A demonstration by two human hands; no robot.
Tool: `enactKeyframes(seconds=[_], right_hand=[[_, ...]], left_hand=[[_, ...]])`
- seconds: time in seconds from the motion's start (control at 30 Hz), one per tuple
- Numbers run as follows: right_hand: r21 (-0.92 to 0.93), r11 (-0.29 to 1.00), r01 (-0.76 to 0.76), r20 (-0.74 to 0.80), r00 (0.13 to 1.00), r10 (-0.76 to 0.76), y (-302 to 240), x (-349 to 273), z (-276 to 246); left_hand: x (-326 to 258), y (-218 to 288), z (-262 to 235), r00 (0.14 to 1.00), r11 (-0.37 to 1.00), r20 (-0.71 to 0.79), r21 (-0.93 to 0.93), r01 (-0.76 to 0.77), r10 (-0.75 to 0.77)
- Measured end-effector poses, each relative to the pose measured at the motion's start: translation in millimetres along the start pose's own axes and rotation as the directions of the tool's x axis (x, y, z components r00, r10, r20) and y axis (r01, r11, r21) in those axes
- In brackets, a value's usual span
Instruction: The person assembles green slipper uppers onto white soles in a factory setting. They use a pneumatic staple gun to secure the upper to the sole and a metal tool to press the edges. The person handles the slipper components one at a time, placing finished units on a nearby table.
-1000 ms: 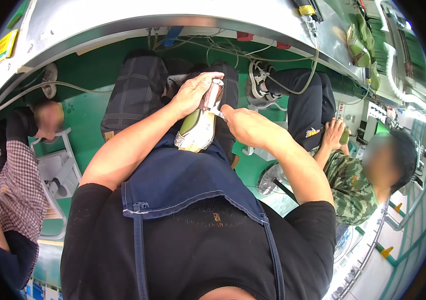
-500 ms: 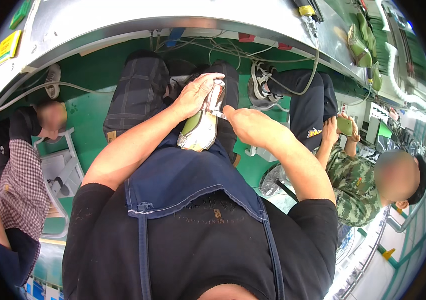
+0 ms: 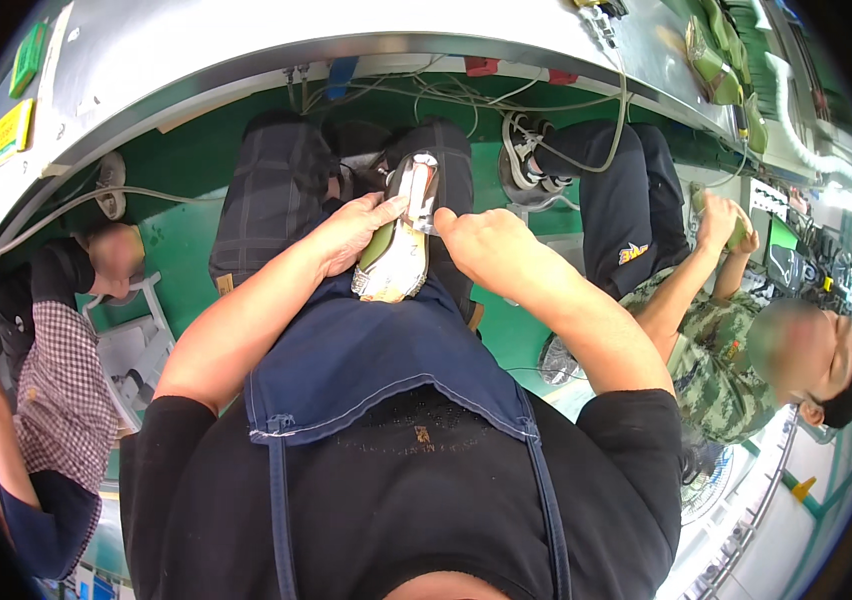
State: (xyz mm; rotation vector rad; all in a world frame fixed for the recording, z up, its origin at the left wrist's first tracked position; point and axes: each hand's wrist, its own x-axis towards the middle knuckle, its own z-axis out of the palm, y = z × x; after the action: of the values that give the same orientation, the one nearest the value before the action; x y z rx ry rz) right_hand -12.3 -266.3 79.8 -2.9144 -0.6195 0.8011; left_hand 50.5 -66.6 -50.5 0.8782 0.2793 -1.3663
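Your left hand (image 3: 348, 236) grips the shoe (image 3: 394, 264) from the left, while your right hand (image 3: 486, 245) holds a tool (image 3: 426, 229) at its right side.

There are two hands (image 3: 354, 232) at one shoe (image 3: 394, 268), plus two small packs (image 3: 12, 132).

Wide fisheye view, head-worn, facing steeply down, hands (image 3: 350, 234) (image 3: 494, 250) near.

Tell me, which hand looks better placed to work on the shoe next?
Probably the right hand: it holds a thin metallic tool at the shoe, while the left hand grips the shoe's side.
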Motion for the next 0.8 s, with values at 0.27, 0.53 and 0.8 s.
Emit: enactKeyframes(seconds=[0.27, 0.53, 0.8], right_hand=[[0.285, 0.910, -0.300, 0.377, 0.908, 0.181, 0.3, -6.4, -48.8], [0.477, 0.839, -0.261, -0.291, 0.854, 0.431, 77.0, -25.1, -119.0], [0.260, 0.862, -0.435, -0.754, 0.467, 0.463, 214.9, 49.1, -199.5]], left_hand=[[-10.1, -2.4, 9.5, 0.993, 0.955, -0.105, 0.295, -0.021, 0.055], [-40.3, -1.8, 31.3, 0.932, 0.700, -0.224, 0.713, -0.042, 0.284], [-47.9, -3.7, 35.4, 0.917, 0.646, -0.223, 0.762, -0.048, 0.330]])
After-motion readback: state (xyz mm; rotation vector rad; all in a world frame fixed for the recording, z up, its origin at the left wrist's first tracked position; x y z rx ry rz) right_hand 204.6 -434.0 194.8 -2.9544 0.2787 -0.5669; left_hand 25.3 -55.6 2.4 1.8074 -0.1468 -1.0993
